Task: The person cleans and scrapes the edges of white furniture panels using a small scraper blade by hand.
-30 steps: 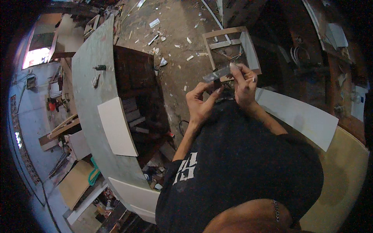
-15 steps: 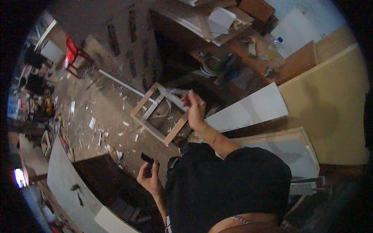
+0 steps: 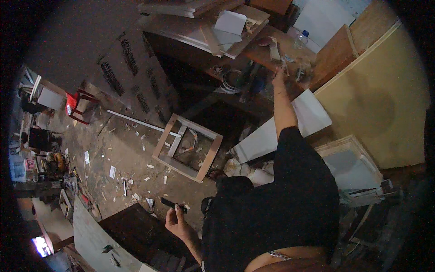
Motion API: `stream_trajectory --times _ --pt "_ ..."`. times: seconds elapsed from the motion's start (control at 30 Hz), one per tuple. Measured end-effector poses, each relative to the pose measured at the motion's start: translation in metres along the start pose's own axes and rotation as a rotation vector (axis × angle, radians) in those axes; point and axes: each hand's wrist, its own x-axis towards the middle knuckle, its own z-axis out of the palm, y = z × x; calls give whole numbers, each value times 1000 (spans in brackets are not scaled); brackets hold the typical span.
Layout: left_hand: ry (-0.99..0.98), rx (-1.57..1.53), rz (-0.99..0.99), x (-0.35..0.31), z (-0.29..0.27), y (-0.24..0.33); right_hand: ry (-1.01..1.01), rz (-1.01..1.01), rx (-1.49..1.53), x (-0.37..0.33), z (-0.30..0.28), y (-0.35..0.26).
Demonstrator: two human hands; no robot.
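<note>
My left hand (image 3: 178, 222) is raised beside my body above the floor, with thumb and fingers pinched on a small flat black strip (image 3: 167, 202). What kind of piece the strip is, I cannot make out. My right arm stretches far out to the cluttered wooden workbench (image 3: 324, 61), where my right hand (image 3: 279, 76) is among small things. Just beyond its fingers lies a light wooden piece (image 3: 274, 50), and a clear plastic bag or wrap (image 3: 304, 70) is close by on the right. Blur and dim light hide whether those fingers grip anything.
A rectangular wooden frame (image 3: 165, 144) lies on the scrap-strewn floor, with a long white strip (image 3: 136, 121) beside it. A white board (image 3: 312, 111) leans below my right arm. Stacked panels (image 3: 190, 34), a bottle (image 3: 302, 37), coiled cable (image 3: 231, 81) and a red chair (image 3: 72, 103) stand farther off.
My right hand has moved from above the wooden frame, away and to the right, onto the workbench. My left hand still holds the black strip. The view has shifted.
</note>
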Motion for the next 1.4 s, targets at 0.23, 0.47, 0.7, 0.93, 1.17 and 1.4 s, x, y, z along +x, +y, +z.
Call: stream_trajectory --times 0.23,0.47,0.7,0.93,1.17,1.4 --pt "174 168 -3 11 -5 28 -125 178 130 -87 2 60" --pt "37 -97 108 22 20 42 -1158 432 -321 -350 -25 99" --pt "221 -243 89 -25 -15 54 -1985 1104 -32 -578 -14 14" --pt "294 -314 137 -75 -76 41 -2236 1329 -170 -671 -37 0" --pt "391 -389 231 -157 -155 14 -2253 1248 -286 -770 -117 -21" --pt "642 160 290 -285 -267 -19 -2697 1 -41 -864 -219 -45"
